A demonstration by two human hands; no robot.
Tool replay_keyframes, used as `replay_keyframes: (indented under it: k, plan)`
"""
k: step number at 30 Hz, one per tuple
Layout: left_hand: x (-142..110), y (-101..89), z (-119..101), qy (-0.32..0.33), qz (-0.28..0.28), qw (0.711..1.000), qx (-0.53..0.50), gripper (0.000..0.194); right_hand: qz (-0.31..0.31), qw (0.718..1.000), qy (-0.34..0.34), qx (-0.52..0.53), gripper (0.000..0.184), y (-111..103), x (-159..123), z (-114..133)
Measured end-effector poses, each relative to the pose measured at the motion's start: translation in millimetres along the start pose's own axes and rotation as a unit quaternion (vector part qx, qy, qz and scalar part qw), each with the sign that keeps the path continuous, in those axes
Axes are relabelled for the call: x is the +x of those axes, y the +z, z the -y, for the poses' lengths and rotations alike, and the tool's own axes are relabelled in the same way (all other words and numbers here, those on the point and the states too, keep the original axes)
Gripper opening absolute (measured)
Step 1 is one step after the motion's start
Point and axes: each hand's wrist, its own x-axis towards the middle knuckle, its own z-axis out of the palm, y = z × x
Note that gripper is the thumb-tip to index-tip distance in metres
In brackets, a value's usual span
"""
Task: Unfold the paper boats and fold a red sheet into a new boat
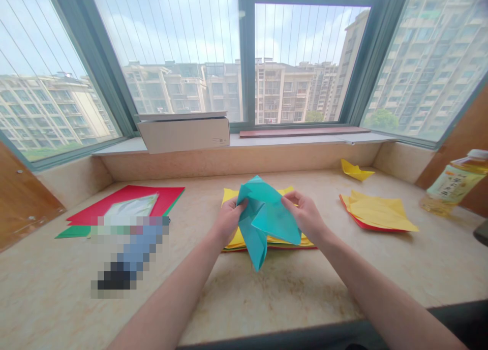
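Observation:
A partly folded sheet of turquoise paper [276, 218] is held up between both hands, with pointed flaps sticking out below and to the right. My left hand [229, 219] pinches its left edge, thumb on the near side. At the upper right edge, my right hand [303, 213] grips the same paper between thumb and fingers. Beneath it lies a stack of coloured paper [232, 244], yellow on top with green and red edges showing. The turquoise paper hides most of that stack.
Red sheets [131, 196] and a clear packet [131, 208] lie left, beside a pixelated patch. To the right are a yellow paper pile [377, 210], a folded yellow paper boat [356, 171] and a drink bottle [453, 185]. A white box [185, 134] stands on the sill.

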Motion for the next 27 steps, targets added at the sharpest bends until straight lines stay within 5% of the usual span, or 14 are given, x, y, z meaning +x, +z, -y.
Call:
replay_keyframes:
  k: [5,12,19,23,27]
  plan:
    - [-5,7.0,-11,-0.004,0.027,0.999,-0.045,0.052,0.052,0.988,0.075,0.126,0.044,-7,3,6]
    - [-7,9.0,-13,-0.005,0.024,0.999,-0.029,0.064,0.063,0.988,0.069,0.123,0.046,-8,4,2]
    - [-10,15.5,-13,0.07,-0.005,0.998,-0.004,0.062,0.043,0.989,0.068,0.123,0.042,-8,5,2]
    - [-10,12.3,-12,0.127,-0.044,0.989,0.055,0.057,0.043,0.991,0.059,0.116,0.039,-8,5,2]
    - [-6,3.0,-6,0.116,-0.085,0.98,0.135,0.057,0.06,0.995,0.05,0.063,0.036,-9,6,-2]
